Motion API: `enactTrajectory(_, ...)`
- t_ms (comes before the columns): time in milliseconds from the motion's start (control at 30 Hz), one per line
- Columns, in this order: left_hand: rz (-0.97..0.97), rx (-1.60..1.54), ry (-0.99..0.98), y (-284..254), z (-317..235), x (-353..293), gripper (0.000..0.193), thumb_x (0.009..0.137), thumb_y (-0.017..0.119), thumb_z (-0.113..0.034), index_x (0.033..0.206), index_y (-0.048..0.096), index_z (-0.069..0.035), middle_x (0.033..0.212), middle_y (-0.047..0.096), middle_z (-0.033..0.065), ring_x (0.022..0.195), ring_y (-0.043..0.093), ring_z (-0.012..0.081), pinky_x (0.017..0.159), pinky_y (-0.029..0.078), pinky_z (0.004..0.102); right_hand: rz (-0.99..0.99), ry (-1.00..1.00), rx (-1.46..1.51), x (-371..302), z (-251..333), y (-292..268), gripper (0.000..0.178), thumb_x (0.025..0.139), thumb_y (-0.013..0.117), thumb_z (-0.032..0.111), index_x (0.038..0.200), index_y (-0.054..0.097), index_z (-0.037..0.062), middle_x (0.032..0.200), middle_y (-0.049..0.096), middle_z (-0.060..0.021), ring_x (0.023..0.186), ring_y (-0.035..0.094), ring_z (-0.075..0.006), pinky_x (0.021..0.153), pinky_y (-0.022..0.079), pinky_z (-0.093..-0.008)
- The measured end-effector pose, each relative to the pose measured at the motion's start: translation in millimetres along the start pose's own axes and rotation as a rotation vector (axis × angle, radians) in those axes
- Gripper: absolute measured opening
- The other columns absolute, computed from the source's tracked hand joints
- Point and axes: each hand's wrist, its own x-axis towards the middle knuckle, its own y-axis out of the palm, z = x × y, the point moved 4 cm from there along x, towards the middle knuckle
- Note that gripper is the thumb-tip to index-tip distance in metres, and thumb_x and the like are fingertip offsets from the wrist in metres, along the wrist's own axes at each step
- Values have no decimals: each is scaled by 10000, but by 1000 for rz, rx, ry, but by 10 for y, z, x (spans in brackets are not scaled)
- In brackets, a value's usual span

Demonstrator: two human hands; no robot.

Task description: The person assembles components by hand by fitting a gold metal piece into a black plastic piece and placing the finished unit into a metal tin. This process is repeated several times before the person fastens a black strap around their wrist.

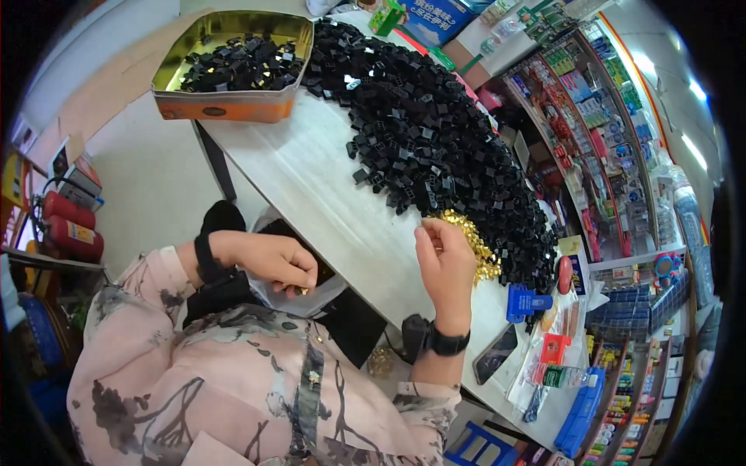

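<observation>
My left hand [273, 259] is closed over my lap, a small gold piece [301, 291] showing at its fingertips. Below it lies the pale rim of a plastic bag [315, 301] with something dark inside. My right hand [449, 256] hovers at the table's near side, thumb and fingers drawn together; whether they hold anything I cannot make out. Right beside it sits a heap of small shiny gold pieces [483, 260]. A large pile of small black plastic pieces [420, 124] spreads along the white table [287, 167] beyond.
An orange tin [268, 109] of black and gold pieces stands at the far left. On the right are a blue object [528, 303], a phone [495, 355], a red object [554, 349] and a bottle [561, 377]. Fire extinguishers [71, 227] and shop shelves [590, 132] surround.
</observation>
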Motion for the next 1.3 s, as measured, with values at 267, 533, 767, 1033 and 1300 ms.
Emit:
enactTrajectory(267, -609, 908, 344, -198, 285, -6, 499, 808, 592, -429, 1072, 595, -6, 1022, 607, 228, 940, 573, 351, 842, 449, 394, -17, -49, -346, 107, -285, 292, 154, 790, 603, 173, 904, 627, 72, 823, 607, -131, 751, 594, -308, 658, 473, -381)
enactTrajectory(533, -769, 767, 406, -320, -915, 197, 271, 807, 609, -240, 934, 577, -2, 870, 587, 186, 825, 587, 315, 706, 477, 394, 2, 117, -161, -53, -414, 198, 123, 771, 630, 132, 849, 618, 38, 797, 596, -117, 708, 592, -264, 641, 468, -347)
enactTrajectory(767, -1066, 1066, 275, -683, -746, 418, 232, 765, 614, -209, 846, 546, -2, 883, 514, 168, 757, 572, 350, 693, 481, 415, -4, -68, -246, -58, -283, 221, 121, 764, 645, 123, 828, 609, 26, 773, 586, -106, 668, 588, -241, 622, 467, -331)
enactTrajectory(1033, -985, 1116, 180, -680, -785, 487, 263, 751, 620, -223, 886, 532, -14, 901, 514, 176, 801, 578, 350, 682, 481, 430, 20, -75, -181, -45, -284, 243, 105, 748, 656, 136, 786, 601, 55, 764, 564, -98, 667, 575, -256, 609, 456, -361)
enactTrajectory(1300, -949, 1171, 274, -648, -745, 586, 226, 746, 606, -194, 879, 524, -32, 864, 546, 178, 778, 579, 368, 667, 474, 436, -29, -34, -59, -91, -406, 168, 102, 748, 638, 116, 793, 604, 31, 752, 570, -111, 663, 575, -240, 608, 458, -339)
